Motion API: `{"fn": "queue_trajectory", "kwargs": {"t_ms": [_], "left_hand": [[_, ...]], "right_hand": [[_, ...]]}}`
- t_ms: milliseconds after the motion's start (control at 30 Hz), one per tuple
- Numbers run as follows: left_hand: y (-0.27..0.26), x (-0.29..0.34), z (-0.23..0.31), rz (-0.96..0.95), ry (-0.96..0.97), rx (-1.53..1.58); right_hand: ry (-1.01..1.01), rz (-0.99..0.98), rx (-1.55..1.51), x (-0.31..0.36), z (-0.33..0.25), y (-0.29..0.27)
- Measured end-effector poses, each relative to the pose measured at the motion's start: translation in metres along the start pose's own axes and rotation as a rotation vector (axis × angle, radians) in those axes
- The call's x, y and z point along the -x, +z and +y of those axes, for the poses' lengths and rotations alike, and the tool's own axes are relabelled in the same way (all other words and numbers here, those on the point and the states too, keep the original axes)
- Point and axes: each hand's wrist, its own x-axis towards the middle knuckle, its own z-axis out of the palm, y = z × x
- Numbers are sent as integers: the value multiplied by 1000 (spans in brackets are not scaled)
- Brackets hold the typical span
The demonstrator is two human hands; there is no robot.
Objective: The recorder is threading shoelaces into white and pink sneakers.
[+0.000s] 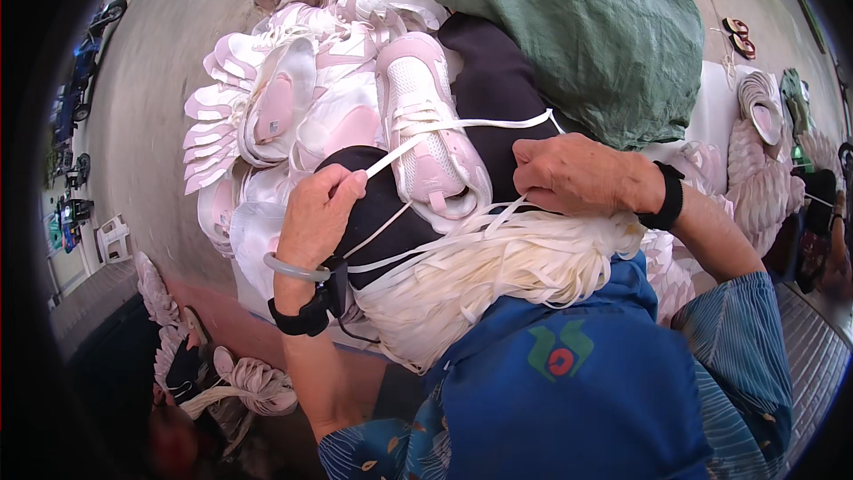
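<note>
Both hands, left (318, 213) and right (569, 176), pinch a white lace (462, 126) stretched between them.

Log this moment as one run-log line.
left hand: pinching white lace | right hand: gripping same lace | pink-white shoe: between hands

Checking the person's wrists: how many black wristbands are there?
2: one black wristband on the left hand's wrist, below a pale bangle; the other wristband on the right hand's wrist. None seems hidden.
</note>
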Motion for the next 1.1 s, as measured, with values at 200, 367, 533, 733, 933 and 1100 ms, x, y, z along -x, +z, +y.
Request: {"fn": "queue_trajectory", "kwargs": {"t_ms": [200,367,533,733,933,1100], "left_hand": [[-61,73,-82,192,-170,587],[-88,154,-165,514,-139,1348],[-93,195,-197,592,-59,1644],[-93,184,-206,395,288,1833],[-88,146,-157,379,635,2055],[-62,86,-63,304,432,1427]], "right_hand": [[141,236,79,6,21,-3],[205,216,158,8,10,-3],[73,219,140,-18,-16,-11],[9,62,386,-30,-5,14],[62,364,-133,-44,-20,-11],[68,536,-3,-60,-5,-12]]}}
